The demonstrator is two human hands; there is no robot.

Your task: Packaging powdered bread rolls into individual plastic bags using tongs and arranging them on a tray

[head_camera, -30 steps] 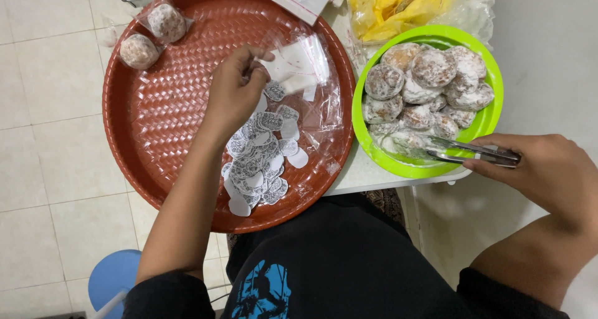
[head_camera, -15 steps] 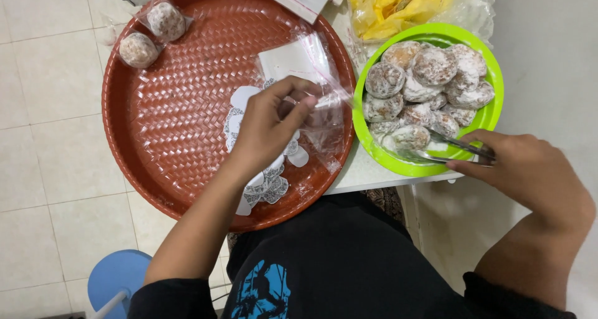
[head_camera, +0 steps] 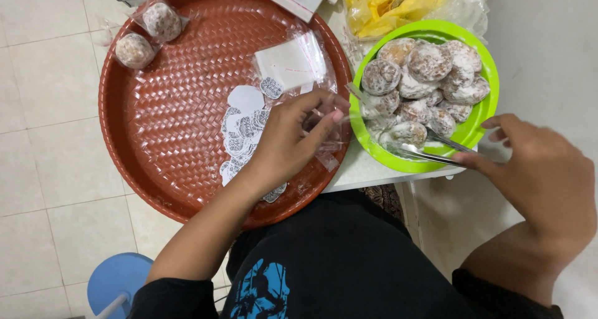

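Here, left hand (head_camera: pixel 283 141) pinches a clear plastic bag (head_camera: pixel 324 126) open beside the green bowl (head_camera: pixel 483 116); right hand (head_camera: pixel 542 176) grip clamps metal tongs (head_camera: pixel 423 147) on a powdered pastry (head_camera: pixel 408 132), near enough for short transfer.

even, soft indoor light from above; faint shadows only. mild glare on the red tray (head_camera: pixel 174 138) and the clear bags beside it. the right hand (head_camera: pixel 548 176) looks slightly blurred.
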